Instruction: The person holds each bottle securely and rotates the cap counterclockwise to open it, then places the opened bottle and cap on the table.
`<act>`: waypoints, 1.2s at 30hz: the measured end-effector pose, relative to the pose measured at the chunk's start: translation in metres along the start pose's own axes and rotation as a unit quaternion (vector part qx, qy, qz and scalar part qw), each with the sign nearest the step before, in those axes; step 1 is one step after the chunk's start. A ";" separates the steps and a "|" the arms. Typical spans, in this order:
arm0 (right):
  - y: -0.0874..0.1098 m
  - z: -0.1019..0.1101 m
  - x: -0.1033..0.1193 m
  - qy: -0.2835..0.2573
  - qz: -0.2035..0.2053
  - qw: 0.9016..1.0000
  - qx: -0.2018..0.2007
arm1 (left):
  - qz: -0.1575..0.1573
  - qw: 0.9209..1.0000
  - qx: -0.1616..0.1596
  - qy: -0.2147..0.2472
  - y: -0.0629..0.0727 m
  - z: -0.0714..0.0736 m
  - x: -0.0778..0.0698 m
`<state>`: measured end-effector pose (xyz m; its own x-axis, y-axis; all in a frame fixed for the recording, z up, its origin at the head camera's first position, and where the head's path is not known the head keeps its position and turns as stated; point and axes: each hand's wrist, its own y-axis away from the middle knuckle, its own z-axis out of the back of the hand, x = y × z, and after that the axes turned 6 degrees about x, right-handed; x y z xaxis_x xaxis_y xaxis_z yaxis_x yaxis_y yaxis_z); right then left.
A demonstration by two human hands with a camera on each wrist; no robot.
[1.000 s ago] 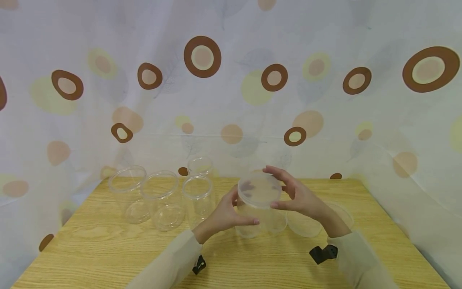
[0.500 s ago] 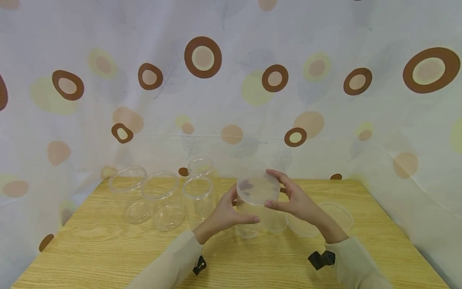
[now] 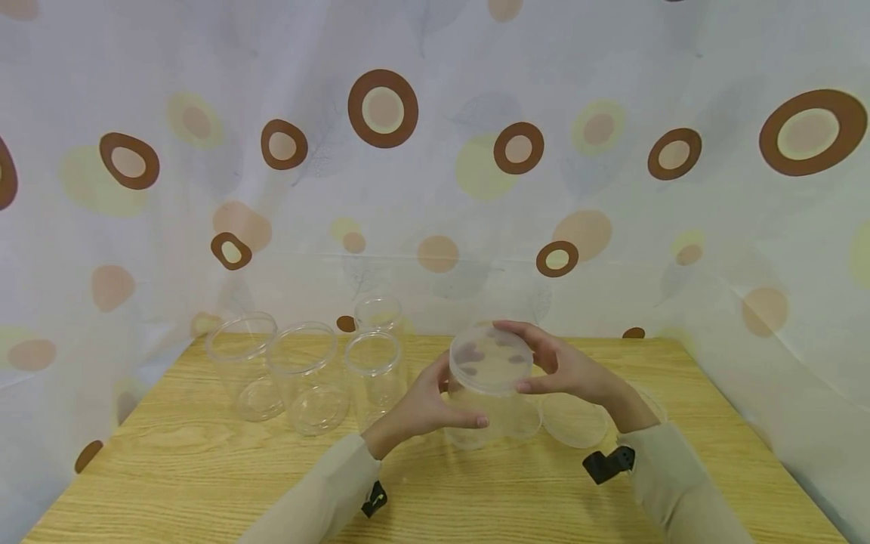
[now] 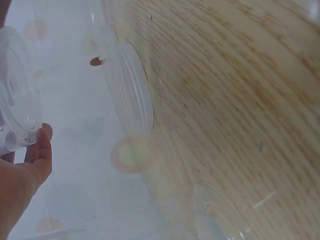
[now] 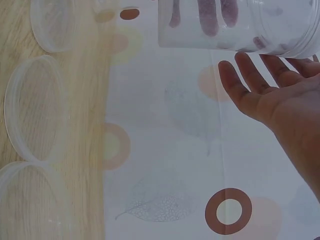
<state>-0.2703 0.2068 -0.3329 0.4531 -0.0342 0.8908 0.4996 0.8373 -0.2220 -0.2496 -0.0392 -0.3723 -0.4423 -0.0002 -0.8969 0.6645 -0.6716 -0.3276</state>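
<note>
In the head view my left hand (image 3: 424, 404) holds a clear plastic jar (image 3: 469, 399) around its side. A frosted round lid (image 3: 491, 359) sits on the jar's top. My right hand (image 3: 567, 370) grips the lid's rim between thumb and fingers. The right wrist view shows the jar (image 5: 192, 35) above the table, with fingers visible through its wall and my right hand (image 5: 290, 95) at the lid end. In the left wrist view, the fingers of my left hand (image 4: 25, 180) touch the jar (image 4: 20, 95).
Several clear open jars, one of them a wide jar (image 3: 302, 370), stand at the table's left. Round lids lie right of centre, including a frosted lid (image 3: 574, 421). The wooden table (image 3: 476, 499) ends at a patterned curtain (image 3: 435, 189) behind.
My right hand shifted slightly left with the lid, then back right. The lid's tilt changed a little while my left hand kept its hold on the jar.
</note>
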 end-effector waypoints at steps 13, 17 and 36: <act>-0.001 -0.028 0.007 0.160 -0.026 0.972 -0.171 | -0.002 0.997 -0.055 -0.047 -0.003 0.000 0.025; -0.002 -0.035 0.009 0.175 -0.046 0.965 -0.191 | -0.007 0.998 -0.055 -0.041 -0.003 0.000 0.025; 0.002 0.002 -0.001 -0.030 0.003 0.999 0.020 | 0.006 1.000 0.004 -0.013 -0.002 0.001 0.020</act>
<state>-0.2713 0.2092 -0.3336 0.4105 0.0029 0.9118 0.4669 0.8583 -0.2130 -0.2605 -0.0387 -0.3893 -0.4502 -0.0267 -0.8925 0.6651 -0.6769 -0.3152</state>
